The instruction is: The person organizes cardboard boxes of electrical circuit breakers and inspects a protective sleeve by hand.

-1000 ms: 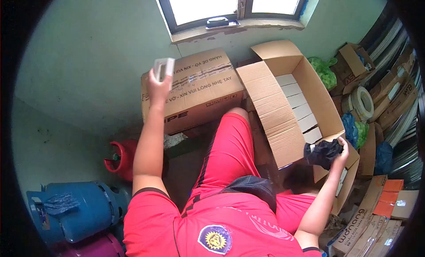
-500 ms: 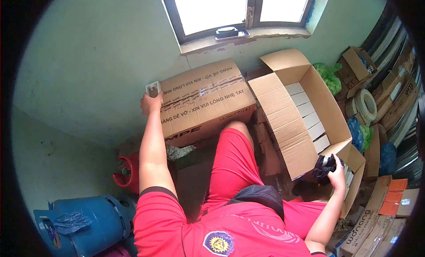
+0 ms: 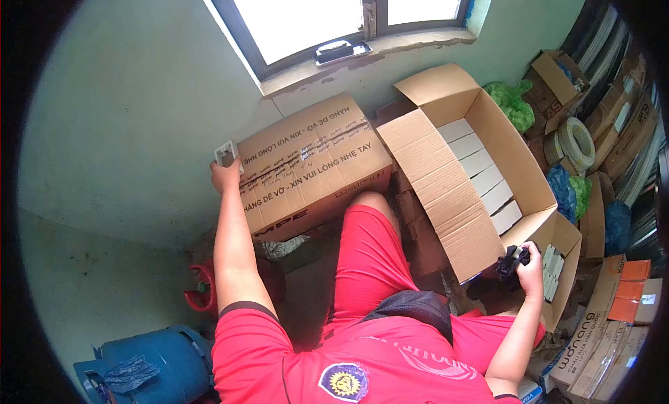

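Observation:
My left hand [image 3: 225, 175] is closed on a small white rectangular frame [image 3: 227, 154] at the left end of the closed brown carton [image 3: 313, 160]. Black printed words run across the carton's top. At the right, my right hand [image 3: 531, 270] grips a crumpled black cloth [image 3: 512, 262] beside the near corner of an open carton [image 3: 435, 195]. Several white boxes [image 3: 481, 168] lie in a row inside that open carton.
A window sill [image 3: 300, 76] holds a small tray [image 3: 343, 52]. Blue [image 3: 150, 366] and red [image 3: 202, 285] gas cylinders stand at the lower left. A smaller open carton [image 3: 568, 265], green bags [image 3: 510, 104], a cable coil [image 3: 577, 146] and stacked cartons [image 3: 592, 327] fill the right.
The view has shifted slightly, so the cartons and window appear further left. Both hands keep their hold, the left on the white frame and the right on the black cloth.

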`<state>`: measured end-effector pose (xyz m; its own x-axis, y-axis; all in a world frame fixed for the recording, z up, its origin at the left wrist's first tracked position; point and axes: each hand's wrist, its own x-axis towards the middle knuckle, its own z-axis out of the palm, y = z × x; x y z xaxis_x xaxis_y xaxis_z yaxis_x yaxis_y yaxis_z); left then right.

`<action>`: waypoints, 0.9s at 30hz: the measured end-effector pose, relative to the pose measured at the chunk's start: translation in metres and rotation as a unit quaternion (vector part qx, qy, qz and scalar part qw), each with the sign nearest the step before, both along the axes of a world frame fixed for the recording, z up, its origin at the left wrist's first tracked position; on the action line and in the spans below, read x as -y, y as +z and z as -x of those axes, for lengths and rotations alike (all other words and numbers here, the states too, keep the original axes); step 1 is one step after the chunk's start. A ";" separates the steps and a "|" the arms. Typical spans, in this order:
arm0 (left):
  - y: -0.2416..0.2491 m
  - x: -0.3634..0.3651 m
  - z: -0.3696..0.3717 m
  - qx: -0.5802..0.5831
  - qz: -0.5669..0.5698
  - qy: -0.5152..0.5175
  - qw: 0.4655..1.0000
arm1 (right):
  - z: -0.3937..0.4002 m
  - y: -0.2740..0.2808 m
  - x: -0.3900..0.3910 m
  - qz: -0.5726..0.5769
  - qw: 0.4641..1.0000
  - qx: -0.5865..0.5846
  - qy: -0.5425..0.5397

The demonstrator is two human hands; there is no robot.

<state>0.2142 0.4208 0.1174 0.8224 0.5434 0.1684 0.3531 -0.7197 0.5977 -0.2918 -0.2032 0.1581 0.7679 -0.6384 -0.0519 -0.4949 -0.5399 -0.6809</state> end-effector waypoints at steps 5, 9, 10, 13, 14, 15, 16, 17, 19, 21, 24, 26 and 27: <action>-0.005 -0.004 -0.004 -0.004 -0.022 -0.006 1.000 | -0.002 0.001 -0.002 0.006 1.000 0.011 0.003; 0.000 -0.002 -0.004 -0.018 -0.012 -0.014 1.000 | -0.003 0.003 -0.002 0.020 1.000 0.007 0.013; 0.000 -0.003 -0.004 -0.018 -0.011 -0.014 1.000 | -0.003 0.005 -0.003 0.020 1.000 0.006 0.015; -0.004 -0.004 -0.005 -0.011 -0.012 -0.016 1.000 | -0.003 0.005 -0.003 0.012 1.000 0.001 0.009; -0.005 -0.004 -0.005 -0.007 -0.013 -0.017 1.000 | -0.002 0.004 -0.003 0.014 1.000 0.005 0.010; -0.006 -0.004 -0.006 -0.006 -0.010 -0.019 1.000 | -0.001 0.001 -0.001 0.015 1.000 0.010 0.011; -0.008 -0.005 -0.006 -0.005 -0.008 -0.021 1.000 | 0.000 -0.002 0.000 0.017 1.000 0.014 0.012; -0.009 -0.007 -0.007 -0.004 -0.005 -0.025 1.000 | 0.001 -0.007 0.005 0.031 0.999 0.020 0.024; -0.009 -0.011 -0.008 0.010 -0.016 -0.010 1.000 | 0.006 -0.017 0.011 0.060 0.997 0.028 0.031; -0.032 -0.022 -0.021 0.046 -0.010 -0.052 0.998 | 0.006 -0.017 0.017 0.021 0.995 0.084 0.048; -0.033 -0.026 -0.024 0.046 0.030 -0.072 0.996 | 0.007 -0.010 0.014 -0.008 0.989 0.143 0.038; -0.043 -0.048 -0.042 0.020 0.070 -0.101 0.992 | 0.003 0.004 0.006 -0.050 0.980 0.187 0.040; -0.034 -0.032 -0.033 0.043 0.004 -0.029 0.999 | 0.001 0.004 0.002 -0.111 0.968 0.224 0.032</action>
